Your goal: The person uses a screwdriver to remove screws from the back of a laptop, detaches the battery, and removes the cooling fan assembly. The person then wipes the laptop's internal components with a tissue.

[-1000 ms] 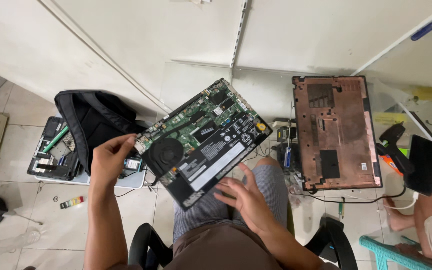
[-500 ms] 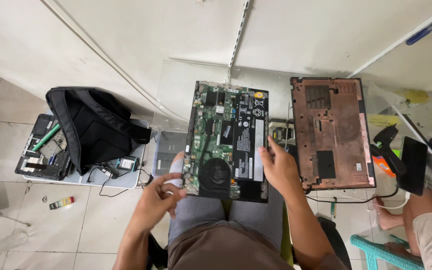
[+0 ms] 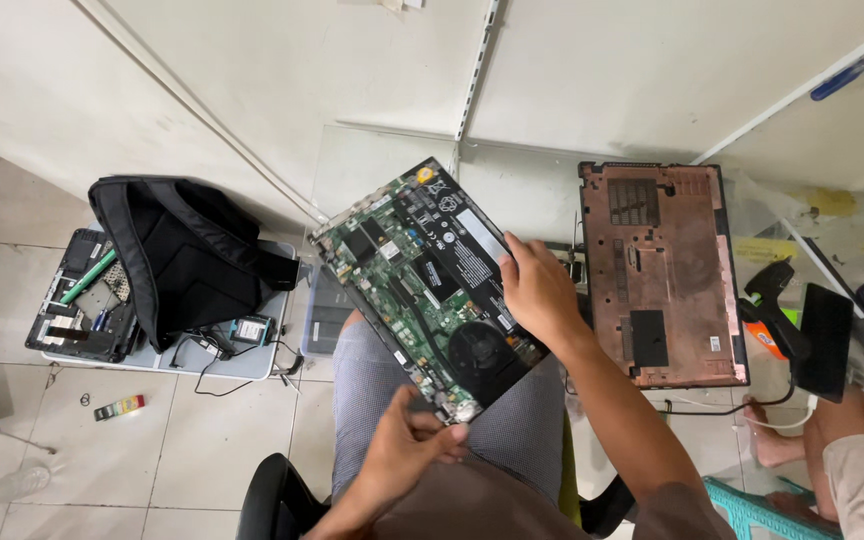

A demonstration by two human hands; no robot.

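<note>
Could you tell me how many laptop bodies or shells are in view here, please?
3: the opened laptop held in both hands over the lap, the reddish bottom cover lying to its right, and a dismantled chassis left, half under the black backpack.

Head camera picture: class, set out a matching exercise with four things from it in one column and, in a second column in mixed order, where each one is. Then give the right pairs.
Things:
1. opened laptop
2. reddish-brown bottom cover
3. black backpack
4. black fan

Places:
A. lying inner side up to the right of the laptop
B. on the floor tiles to the left, partly over a grey tray
C. held over the lap by the left hand and right hand
D. set in the laptop's lower part, beside the right hand

Pairs: 1-C, 2-A, 3-B, 4-D
</note>
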